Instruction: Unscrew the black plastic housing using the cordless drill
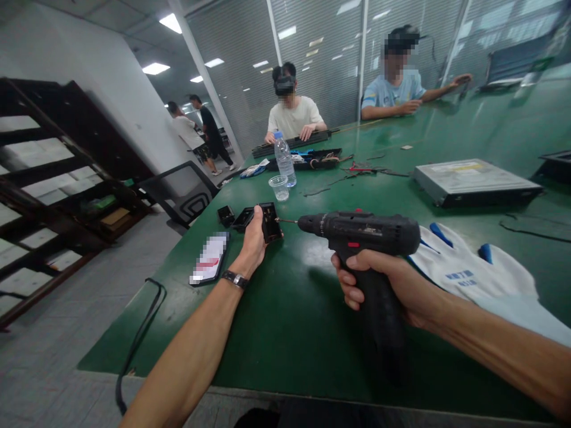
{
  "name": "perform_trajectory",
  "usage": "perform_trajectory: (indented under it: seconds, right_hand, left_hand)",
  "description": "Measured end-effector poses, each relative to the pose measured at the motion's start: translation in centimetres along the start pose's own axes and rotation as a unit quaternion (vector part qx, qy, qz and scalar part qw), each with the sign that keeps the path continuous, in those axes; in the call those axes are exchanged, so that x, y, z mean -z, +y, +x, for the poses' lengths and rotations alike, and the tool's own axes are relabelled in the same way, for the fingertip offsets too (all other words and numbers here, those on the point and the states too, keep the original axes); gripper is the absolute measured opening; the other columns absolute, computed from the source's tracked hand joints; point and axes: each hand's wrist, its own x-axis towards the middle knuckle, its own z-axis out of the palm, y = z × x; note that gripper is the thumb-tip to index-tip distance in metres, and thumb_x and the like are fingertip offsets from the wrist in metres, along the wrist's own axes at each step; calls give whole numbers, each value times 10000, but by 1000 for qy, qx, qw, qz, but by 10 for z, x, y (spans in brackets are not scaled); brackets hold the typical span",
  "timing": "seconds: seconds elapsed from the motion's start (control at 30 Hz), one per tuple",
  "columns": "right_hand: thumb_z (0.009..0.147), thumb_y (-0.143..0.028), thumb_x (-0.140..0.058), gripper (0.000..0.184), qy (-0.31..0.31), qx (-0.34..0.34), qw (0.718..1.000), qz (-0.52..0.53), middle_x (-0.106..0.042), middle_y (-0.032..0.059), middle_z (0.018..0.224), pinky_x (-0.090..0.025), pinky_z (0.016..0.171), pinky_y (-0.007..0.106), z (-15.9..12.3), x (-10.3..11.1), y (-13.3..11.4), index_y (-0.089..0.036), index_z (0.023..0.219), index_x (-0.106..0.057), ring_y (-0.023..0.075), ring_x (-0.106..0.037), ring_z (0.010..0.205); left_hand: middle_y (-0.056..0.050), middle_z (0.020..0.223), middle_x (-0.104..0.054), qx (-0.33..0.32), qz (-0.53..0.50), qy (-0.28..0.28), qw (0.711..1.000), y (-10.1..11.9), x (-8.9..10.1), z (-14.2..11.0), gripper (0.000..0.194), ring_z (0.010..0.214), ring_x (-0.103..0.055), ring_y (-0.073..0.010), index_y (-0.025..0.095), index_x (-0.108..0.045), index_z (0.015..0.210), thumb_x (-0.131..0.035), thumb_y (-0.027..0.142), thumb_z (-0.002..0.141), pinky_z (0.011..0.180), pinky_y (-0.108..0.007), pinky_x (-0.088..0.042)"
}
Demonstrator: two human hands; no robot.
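My right hand (379, 276) is wrapped round the grip of a black cordless drill (370, 229), which points to the left. The drill's thin bit (289, 222) reaches the open side of a small black plastic housing (272, 229); whether the tip sits in a screw is too small to tell. My left hand (254, 238) grips that housing from its left side, thumb on top. Just beyond that hand lie another black part (242, 219) and a small black box (226, 215). A phone (209, 258) rests left of my left wrist.
White work gloves (477, 276) lie right of the drill. Farther off stand a plastic cup (279, 188), a water bottle (285, 157) and a silver disc drive (477, 181). A black strap (143, 333) hangs over the table's left edge. Two people sit across the green table (276, 333).
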Motion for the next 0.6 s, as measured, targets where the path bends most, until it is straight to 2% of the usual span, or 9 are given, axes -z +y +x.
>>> perform_trajectory:
  seconds: [0.13, 0.3, 0.43, 0.6]
  right_hand:
    - [807, -252, -728, 147, 19, 0, 1000, -10, -568, -1, 694, -506, 564, 280, -1, 1, -4, -143, 905, -713, 125, -514, 549]
    - [792, -224, -719, 125, 58, -21, 998, -5, -550, -1, 689, -500, 562, 272, 3, 6, -9, -145, 887, -708, 124, -490, 559]
    - [763, -212, -717, 121, 81, -39, 996, 3, -532, -4, 681, -477, 544, 260, 7, 8, -9, -143, 859, -696, 116, -461, 549]
    - [753, -223, -724, 141, 75, -41, 996, -6, -529, -5, 679, -467, 547, 264, 8, 6, -10, -137, 863, -702, 114, -460, 548]
  left_hand:
    - [-90, 887, -733, -5, -8, 39, 999, 4, 6, 3, 629, 741, -689, -181, 155, -701, 990, -633, 765, 851, 683, -332, -620]
    - [-114, 913, -757, -9, -15, 72, 997, 10, 13, 0, 631, 828, -719, -219, 155, -722, 980, -646, 766, 840, 720, -333, -617]
    - [-122, 930, -766, 20, -53, 24, 998, 12, 9, -7, 636, 822, -732, -232, 152, -716, 1026, -618, 759, 864, 699, -345, -619]
    - [-136, 977, -768, 29, -100, -22, 994, 12, 5, -8, 652, 786, -737, -226, 145, -722, 1075, -603, 754, 877, 674, -342, -618]
